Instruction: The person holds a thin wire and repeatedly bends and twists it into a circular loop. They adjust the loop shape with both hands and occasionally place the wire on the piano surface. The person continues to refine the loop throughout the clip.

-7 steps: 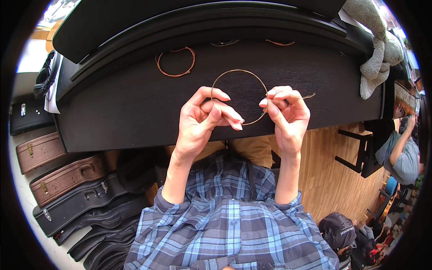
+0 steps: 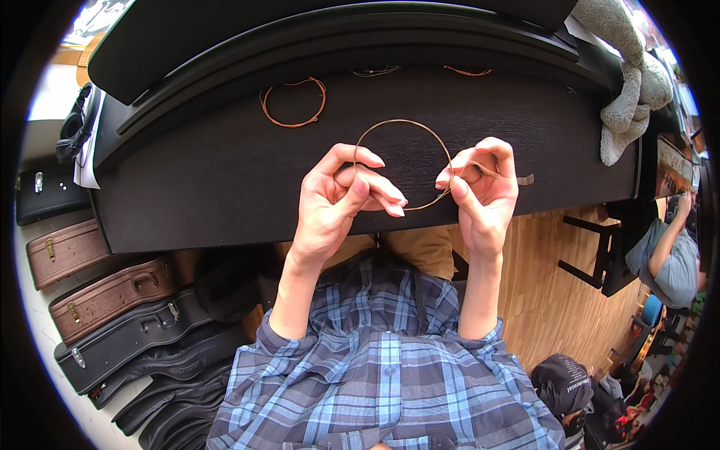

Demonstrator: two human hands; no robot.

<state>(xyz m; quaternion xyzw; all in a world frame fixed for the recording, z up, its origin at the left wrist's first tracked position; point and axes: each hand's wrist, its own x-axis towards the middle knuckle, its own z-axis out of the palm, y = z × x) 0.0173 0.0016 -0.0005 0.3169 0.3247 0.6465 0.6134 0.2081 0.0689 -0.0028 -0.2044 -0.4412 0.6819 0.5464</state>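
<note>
Dark tabletop (image 2: 217,202) below: grips thin brass-col. wire loop (image 2: 403,121) w/ L hand (image 2: 330,196) and R hand (image 2: 484,191), pinching at opp. sides; copper-col. coil (image 2: 292,126) farther back.

A black worktop (image 2: 195,187) with a faintly grained surface curves across the room, backed by a raised dark panel (image 2: 337,34). Strong daylight bleaches the upper left corner. Down the left side, brown hard cases (image 2: 120,300) and black cases (image 2: 142,345) stand in a row on pale flooring. At the right, warm wooden floorboards (image 2: 540,277) run beneath black furniture legs (image 2: 581,275), while a grey plush toy (image 2: 622,116) sits at the worktop's far end.
</note>
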